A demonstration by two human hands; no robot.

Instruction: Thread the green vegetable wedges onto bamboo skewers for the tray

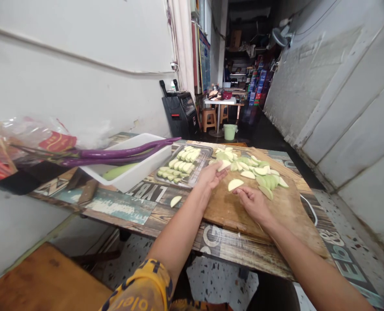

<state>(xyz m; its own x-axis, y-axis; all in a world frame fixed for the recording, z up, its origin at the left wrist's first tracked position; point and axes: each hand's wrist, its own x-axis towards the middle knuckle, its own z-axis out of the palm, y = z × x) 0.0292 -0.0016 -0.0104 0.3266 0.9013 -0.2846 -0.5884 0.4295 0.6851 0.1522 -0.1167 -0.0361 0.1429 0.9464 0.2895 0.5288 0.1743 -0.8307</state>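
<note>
My left hand [211, 175] reaches over the cutting board's left side, with a half-moon vegetable slice [223, 165] at its fingertips. My right hand [253, 202] is closed in a pinch; a thin skewer appears to run through it, its end just showing below the palm. Another half-moon slice [235, 185] sits at the right fingertips, pale inside with a green rim. Many more loose slices [266, 179] are heaped across the back of the wooden cutting board [224, 211]. Left of the board, a clear plastic tray [196, 172] holds rows of slices.
A white tub [127, 183] holds long purple eggplants [120, 153] and a green vegetable [120, 171]. One slice [175, 201] lies on the table. Bamboo skewers [276, 164] lie behind the board. Plastic packaging [56, 138] is far left; a wooden stool [43, 280] stands below.
</note>
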